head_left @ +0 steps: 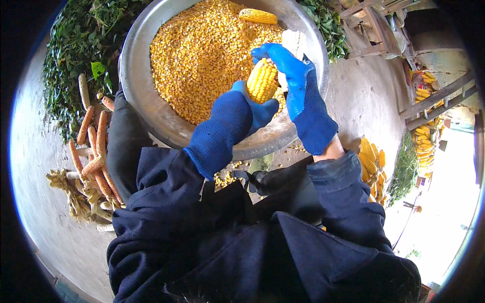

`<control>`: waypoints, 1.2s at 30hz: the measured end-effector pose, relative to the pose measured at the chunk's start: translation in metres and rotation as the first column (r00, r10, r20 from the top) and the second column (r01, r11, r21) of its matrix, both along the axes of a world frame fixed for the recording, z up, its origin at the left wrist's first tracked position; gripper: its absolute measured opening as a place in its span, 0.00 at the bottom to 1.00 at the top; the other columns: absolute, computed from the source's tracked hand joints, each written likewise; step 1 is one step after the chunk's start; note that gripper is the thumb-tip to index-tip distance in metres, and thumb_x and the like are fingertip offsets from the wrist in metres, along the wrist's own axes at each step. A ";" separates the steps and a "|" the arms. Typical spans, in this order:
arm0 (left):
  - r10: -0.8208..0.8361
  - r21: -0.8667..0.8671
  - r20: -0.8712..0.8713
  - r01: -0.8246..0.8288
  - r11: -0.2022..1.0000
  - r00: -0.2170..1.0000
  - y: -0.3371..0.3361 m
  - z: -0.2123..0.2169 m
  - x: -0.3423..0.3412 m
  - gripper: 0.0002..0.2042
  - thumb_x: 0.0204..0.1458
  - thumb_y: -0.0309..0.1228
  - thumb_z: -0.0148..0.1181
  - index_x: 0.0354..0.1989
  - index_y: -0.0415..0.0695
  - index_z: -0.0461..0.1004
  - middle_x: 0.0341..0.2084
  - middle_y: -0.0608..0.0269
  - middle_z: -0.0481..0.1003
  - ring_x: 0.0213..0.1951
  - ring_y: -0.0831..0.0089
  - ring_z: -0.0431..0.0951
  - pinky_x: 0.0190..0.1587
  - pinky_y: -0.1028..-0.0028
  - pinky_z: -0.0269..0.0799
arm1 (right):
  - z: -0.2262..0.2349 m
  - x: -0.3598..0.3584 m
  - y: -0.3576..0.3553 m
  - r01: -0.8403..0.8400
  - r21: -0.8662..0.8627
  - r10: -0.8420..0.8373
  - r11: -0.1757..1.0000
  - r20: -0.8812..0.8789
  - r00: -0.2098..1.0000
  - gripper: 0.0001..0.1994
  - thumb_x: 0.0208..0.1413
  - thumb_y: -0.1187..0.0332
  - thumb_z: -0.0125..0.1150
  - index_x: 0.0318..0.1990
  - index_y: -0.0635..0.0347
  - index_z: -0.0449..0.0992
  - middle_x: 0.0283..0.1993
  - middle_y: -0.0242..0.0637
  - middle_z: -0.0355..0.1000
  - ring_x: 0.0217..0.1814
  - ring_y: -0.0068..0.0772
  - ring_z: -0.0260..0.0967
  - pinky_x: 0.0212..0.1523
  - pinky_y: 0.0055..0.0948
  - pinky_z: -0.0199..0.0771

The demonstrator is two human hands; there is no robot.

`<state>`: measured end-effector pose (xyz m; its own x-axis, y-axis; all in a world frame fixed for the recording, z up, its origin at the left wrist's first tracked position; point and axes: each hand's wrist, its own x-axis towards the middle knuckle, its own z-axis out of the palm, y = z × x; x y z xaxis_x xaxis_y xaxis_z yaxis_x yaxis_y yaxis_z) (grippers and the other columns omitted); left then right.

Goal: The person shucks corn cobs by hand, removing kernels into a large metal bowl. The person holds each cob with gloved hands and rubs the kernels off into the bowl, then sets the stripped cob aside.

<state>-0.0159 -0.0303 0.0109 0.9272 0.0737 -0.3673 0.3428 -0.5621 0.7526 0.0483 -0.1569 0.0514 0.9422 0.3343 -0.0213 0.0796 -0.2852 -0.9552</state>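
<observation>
Over a wide metal basin (132,65) I hold a yellow ear of corn (262,81) between both hands, in blue gloves. My left hand (236,110) grips its lower end, thumb and fingers closed about it. From the right, my right hand (293,70) curls its fingers over the top of the ear. A pale, whitish object (294,41) shows behind the right hand; whether that hand also holds it is unclear. Loose yellow kernels (197,55) fill much of the basin. Another ear of corn (258,16) lies on them near the far rim.
Bare reddish cobs (96,151) and dry husks (76,194) lie on the floor at the left. Green leafy stalks (76,55) are heaped at the far left. Unshelled ears (373,166) are piled at the right, near a wooden frame (439,101). Kernels are scattered below the basin.
</observation>
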 end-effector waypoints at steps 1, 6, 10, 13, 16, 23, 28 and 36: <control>0.001 -0.139 -0.023 -0.004 0.990 1.000 -0.001 -0.008 0.003 0.33 0.46 0.54 0.66 0.46 0.33 0.72 0.35 0.39 0.80 0.42 0.48 0.82 0.44 0.58 0.77 | -0.006 0.003 0.002 0.070 0.148 -0.054 0.986 -0.109 0.993 0.18 0.69 0.65 0.44 0.57 0.67 0.74 0.57 0.43 0.75 0.59 0.37 0.72 0.63 0.33 0.69; -0.024 -0.355 -0.081 -0.007 0.935 0.996 0.001 -0.013 0.009 0.35 0.47 0.55 0.65 0.49 0.31 0.71 0.36 0.41 0.80 0.42 0.50 0.82 0.45 0.58 0.76 | -0.035 0.015 -0.022 -0.127 0.412 0.106 0.902 0.075 0.992 0.19 0.61 0.70 0.54 0.59 0.64 0.71 0.55 0.45 0.76 0.57 0.36 0.74 0.59 0.32 0.72; 0.028 -0.043 0.013 -0.027 0.999 1.000 0.002 0.007 0.001 0.31 0.47 0.52 0.66 0.50 0.37 0.72 0.41 0.39 0.79 0.46 0.43 0.79 0.48 0.55 0.75 | -0.028 0.007 -0.019 -0.237 0.040 0.194 0.971 0.454 0.870 0.20 0.70 0.66 0.38 0.61 0.65 0.69 0.63 0.44 0.71 0.63 0.39 0.70 0.66 0.35 0.67; 0.034 0.115 0.042 -0.039 0.993 0.999 -0.003 0.008 0.000 0.30 0.47 0.52 0.67 0.49 0.38 0.70 0.43 0.37 0.78 0.46 0.42 0.79 0.47 0.55 0.76 | -0.021 -0.005 -0.007 -0.088 0.168 0.075 0.982 0.078 0.994 0.18 0.69 0.66 0.43 0.60 0.63 0.72 0.63 0.42 0.70 0.63 0.36 0.70 0.64 0.33 0.68; 0.014 0.075 0.057 -0.018 0.997 0.998 -0.003 -0.004 0.005 0.33 0.45 0.55 0.68 0.48 0.37 0.71 0.36 0.39 0.79 0.41 0.44 0.81 0.42 0.56 0.77 | -0.015 -0.003 -0.003 0.073 0.135 -0.058 0.988 -0.111 0.992 0.19 0.68 0.66 0.43 0.60 0.63 0.72 0.63 0.43 0.70 0.63 0.36 0.70 0.65 0.33 0.67; 0.042 0.060 0.081 -0.047 0.997 0.996 0.003 -0.006 0.007 0.32 0.45 0.55 0.69 0.47 0.37 0.72 0.33 0.40 0.80 0.39 0.45 0.82 0.40 0.56 0.77 | -0.041 0.010 -0.015 -0.191 0.221 0.149 0.956 0.192 0.970 0.18 0.69 0.67 0.44 0.61 0.63 0.70 0.65 0.44 0.68 0.62 0.36 0.71 0.65 0.33 0.68; 0.052 0.198 0.106 -0.072 0.978 0.993 -0.003 0.006 0.001 0.30 0.46 0.50 0.70 0.49 0.39 0.73 0.35 0.40 0.80 0.40 0.43 0.81 0.41 0.55 0.77 | -0.026 -0.007 -0.007 -0.191 0.083 0.167 0.978 0.232 0.958 0.21 0.71 0.62 0.39 0.63 0.63 0.69 0.64 0.41 0.69 0.67 0.35 0.66 0.69 0.33 0.61; -0.040 -0.149 -0.066 0.030 0.988 0.997 0.012 -0.014 0.017 0.39 0.44 0.59 0.64 0.51 0.32 0.72 0.41 0.36 0.79 0.46 0.45 0.80 0.48 0.59 0.76 | -0.037 0.004 -0.010 0.095 0.321 -0.025 0.942 -0.216 0.976 0.19 0.70 0.60 0.44 0.58 0.60 0.74 0.58 0.39 0.74 0.62 0.33 0.69 0.65 0.33 0.66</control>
<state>0.0011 -0.0181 -0.0036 0.9006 -0.0182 -0.4342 0.3782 -0.4595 0.8036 0.0521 -0.1671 0.0140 0.9473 0.2989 -0.1157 -0.1361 0.0484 -0.9895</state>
